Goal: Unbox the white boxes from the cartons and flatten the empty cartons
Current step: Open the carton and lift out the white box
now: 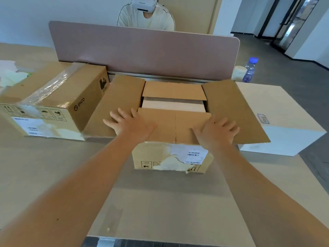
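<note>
A brown carton stands in the middle of the table with its two side flaps spread wide. The near and far flaps lie partly folded over the opening. Through the gap between them shows a white box inside. My left hand lies flat with spread fingers where the left flap meets the near flap. My right hand lies flat with spread fingers where the near flap meets the right flap. A second carton, taped shut and marked PICO, stands to the left.
A large white box sits at the right, partly under the right flap. A pink divider panel runs behind the cartons, with a person seated beyond it. A water bottle and a white cup stand at the back right.
</note>
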